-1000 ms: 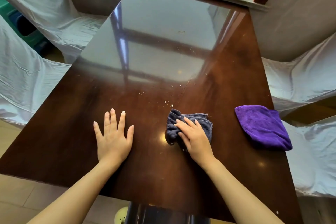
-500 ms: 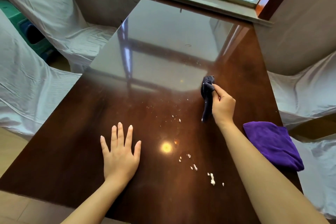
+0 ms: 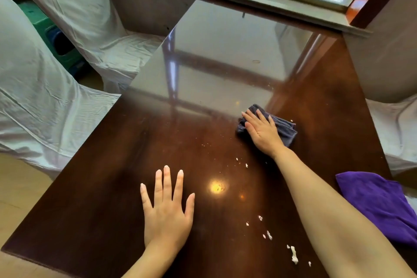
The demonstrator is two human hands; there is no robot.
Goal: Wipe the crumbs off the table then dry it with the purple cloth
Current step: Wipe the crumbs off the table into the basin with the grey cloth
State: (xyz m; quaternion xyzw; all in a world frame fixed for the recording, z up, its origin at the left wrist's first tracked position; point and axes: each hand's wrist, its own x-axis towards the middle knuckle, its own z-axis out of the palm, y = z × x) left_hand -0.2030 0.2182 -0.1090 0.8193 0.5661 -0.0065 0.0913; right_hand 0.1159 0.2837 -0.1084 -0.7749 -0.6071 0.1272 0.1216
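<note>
Right hand (image 3: 262,132): fingers flat, pressing the grey cloth (image 3: 282,125).
Crumbs (image 3: 268,233): nearer the person than the cloth.
Left hand (image 3: 167,207): open, splayed on the table (image 3: 112,165).

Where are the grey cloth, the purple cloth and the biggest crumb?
grey cloth (image 3: 284,128): head view, folded part right of the hand.
purple cloth (image 3: 379,205): head view, middle.
biggest crumb (image 3: 294,255): head view, its middle.

A dark grey cloth (image 3: 283,127) lies on the glossy dark-brown table (image 3: 112,176). White crumbs (image 3: 293,255) dot it. The second cloth (image 3: 381,205) is plain purple.
</note>
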